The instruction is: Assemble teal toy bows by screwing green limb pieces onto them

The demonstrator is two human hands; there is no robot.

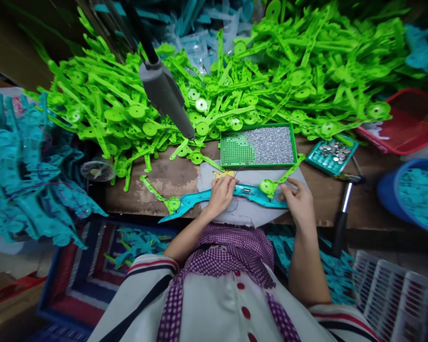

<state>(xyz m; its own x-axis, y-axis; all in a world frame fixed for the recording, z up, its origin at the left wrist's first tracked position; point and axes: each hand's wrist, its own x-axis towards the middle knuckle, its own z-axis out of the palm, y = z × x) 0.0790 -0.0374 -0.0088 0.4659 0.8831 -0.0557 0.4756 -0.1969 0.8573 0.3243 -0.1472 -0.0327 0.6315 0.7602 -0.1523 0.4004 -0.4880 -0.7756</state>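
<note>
A long turquoise plastic part (262, 196) lies across a pale cloth at the table's front edge, with thin wires and a small metal piece near its middle. One green plastic arm with a round disc (268, 187) rests on its right half; another green arm (171, 204) sits at its left end. My left hand (221, 194) is closed over the turquoise part left of its middle, fingertips partly hidden. At the right end, my right hand (300, 202) is beside the green arm, thumb and forefinger apart. Whether it touches the turquoise part is unclear.
A green tray (295, 142) of small metal pieces stands behind the part. Above hangs a grey powered screwdriver (167, 97). Green arms (135, 111) are heaped behind, turquoise parts (17, 166) at left. A hammer (344, 209), small teal tray (312, 154) and blue bucket (388, 190) stand right.
</note>
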